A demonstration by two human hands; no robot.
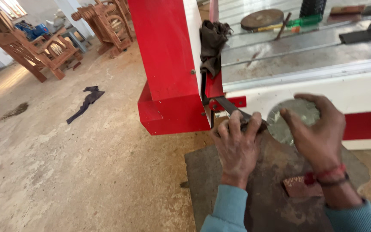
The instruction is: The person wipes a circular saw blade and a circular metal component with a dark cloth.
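Both blue sleeves (228,210) are seen lowest, the left hand (237,146) is closed on a stiff dark wrench (230,109), and a heavy-looking grey metal disc (293,118) beside the red machine (168,64) is gripped at its rim by the curled right hand (316,129).

The left hand (237,144) covers most of the dark tool (232,111) it grips, so its handle end can't be made out. The right hand (316,129) hides a good chunk of the grey disc (290,118). Both sleeves get chopped by the bottom edge, and the red machine panel (168,64) runs off the top.
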